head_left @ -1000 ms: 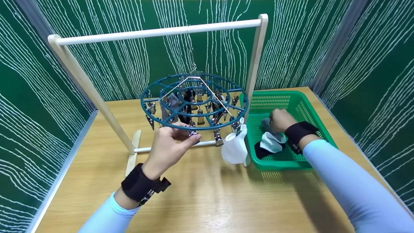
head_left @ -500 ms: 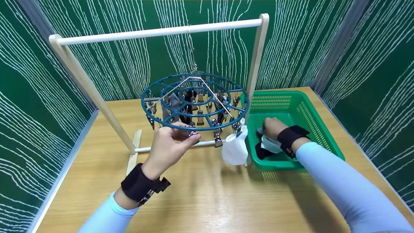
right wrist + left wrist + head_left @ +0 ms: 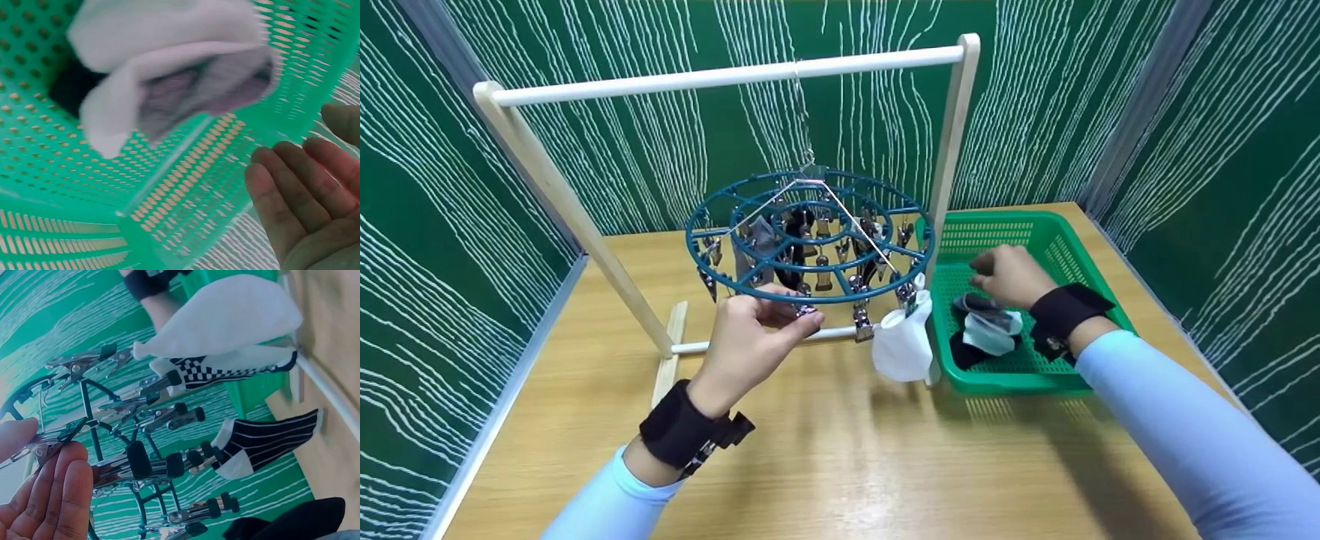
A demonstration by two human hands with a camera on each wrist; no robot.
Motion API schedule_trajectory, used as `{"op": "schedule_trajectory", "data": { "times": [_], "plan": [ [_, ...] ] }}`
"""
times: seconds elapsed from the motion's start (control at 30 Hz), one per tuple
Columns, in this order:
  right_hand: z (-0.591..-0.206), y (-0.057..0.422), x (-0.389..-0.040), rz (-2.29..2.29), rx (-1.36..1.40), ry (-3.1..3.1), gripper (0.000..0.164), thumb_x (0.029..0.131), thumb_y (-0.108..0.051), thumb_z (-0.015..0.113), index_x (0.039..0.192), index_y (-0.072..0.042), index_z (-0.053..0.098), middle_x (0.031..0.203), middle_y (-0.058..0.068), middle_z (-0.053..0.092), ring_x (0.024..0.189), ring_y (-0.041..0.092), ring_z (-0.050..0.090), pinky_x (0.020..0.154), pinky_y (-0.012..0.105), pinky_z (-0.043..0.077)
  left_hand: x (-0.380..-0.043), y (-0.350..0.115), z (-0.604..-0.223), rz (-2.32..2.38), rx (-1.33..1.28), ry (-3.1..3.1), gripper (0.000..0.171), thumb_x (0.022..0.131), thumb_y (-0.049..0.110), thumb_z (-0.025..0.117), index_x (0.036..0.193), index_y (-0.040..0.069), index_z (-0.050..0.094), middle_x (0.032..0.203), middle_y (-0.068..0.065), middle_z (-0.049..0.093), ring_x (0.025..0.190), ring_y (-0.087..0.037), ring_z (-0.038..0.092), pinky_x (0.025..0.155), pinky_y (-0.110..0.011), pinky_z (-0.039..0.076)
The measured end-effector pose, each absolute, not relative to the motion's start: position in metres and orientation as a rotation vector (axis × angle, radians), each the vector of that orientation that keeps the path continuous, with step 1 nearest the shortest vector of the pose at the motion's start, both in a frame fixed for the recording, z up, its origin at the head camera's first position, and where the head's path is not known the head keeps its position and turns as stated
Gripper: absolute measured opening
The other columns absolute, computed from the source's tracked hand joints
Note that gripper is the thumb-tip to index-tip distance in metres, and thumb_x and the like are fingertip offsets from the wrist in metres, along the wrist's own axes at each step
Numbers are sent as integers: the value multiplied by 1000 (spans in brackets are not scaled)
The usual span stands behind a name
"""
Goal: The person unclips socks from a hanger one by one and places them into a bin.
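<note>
My left hand [image 3: 757,337] pinches a metal clip [image 3: 48,441] between thumb and fingers at the front rim of a round blue-green clip hanger [image 3: 840,300]; nothing is in that clip's jaws. A white sock [image 3: 901,351] hangs from a clip just right of it. Over the green basket [image 3: 1005,388], my right hand [image 3: 1014,277] is raised with relaxed fingers and holds nothing. Below it lies a small heap of socks: a grey one [image 3: 202,90], a white one [image 3: 163,34] and something black [image 3: 73,87].
A wooden rack with a white top bar [image 3: 735,76] carries the hanger. In the left wrist view a checkered sock [image 3: 225,371], a striped black-and-white sock [image 3: 267,441] and a black sock [image 3: 298,520] hang farther in. Green walls with white lines surround the wooden table [image 3: 825,465].
My right hand moved left over the socks, then back up and right, off them, and its fingers loosened. The grey sock now lies partly over the white one. My left hand stayed at the clip.
</note>
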State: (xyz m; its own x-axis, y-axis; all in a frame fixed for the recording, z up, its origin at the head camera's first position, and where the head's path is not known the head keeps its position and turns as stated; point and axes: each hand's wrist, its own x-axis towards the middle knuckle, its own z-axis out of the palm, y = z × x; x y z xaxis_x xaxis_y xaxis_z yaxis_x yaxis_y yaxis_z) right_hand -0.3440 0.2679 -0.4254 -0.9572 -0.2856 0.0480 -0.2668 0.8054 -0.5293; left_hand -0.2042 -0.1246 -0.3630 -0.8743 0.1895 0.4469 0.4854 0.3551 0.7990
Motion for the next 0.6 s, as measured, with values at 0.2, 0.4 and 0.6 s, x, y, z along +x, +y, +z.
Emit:
{"op": "schedule_trajectory", "data": {
  "times": [0.2,0.4,0.6],
  "plan": [
    [-401,258,-323,-994,-456,2969,40,108,-13,65,142,9,65,137,32,70,127,48,68,108,63,56,-203,-126,-363,-1536,-575,-2352,16,91,9,89,103,1,80,95,-10,80,81,-20,79,79,-23,65],
    [-382,251,-304,-1166,-500,3036,38,107,-16,71,138,5,69,135,28,73,122,45,72,105,61,58,-203,-127,-364,-1528,-585,-2325,18,90,8,89,103,0,80,95,-10,80,81,-20,79,78,-23,65],
    [-370,239,-285,-1266,-736,3157,30,101,-8,78,128,5,75,124,25,78,111,41,77,98,57,62,-202,-128,-365,-1540,-580,-2340,16,91,9,88,103,0,81,95,-10,81,81,-19,79,76,-23,64]
  ]
}}
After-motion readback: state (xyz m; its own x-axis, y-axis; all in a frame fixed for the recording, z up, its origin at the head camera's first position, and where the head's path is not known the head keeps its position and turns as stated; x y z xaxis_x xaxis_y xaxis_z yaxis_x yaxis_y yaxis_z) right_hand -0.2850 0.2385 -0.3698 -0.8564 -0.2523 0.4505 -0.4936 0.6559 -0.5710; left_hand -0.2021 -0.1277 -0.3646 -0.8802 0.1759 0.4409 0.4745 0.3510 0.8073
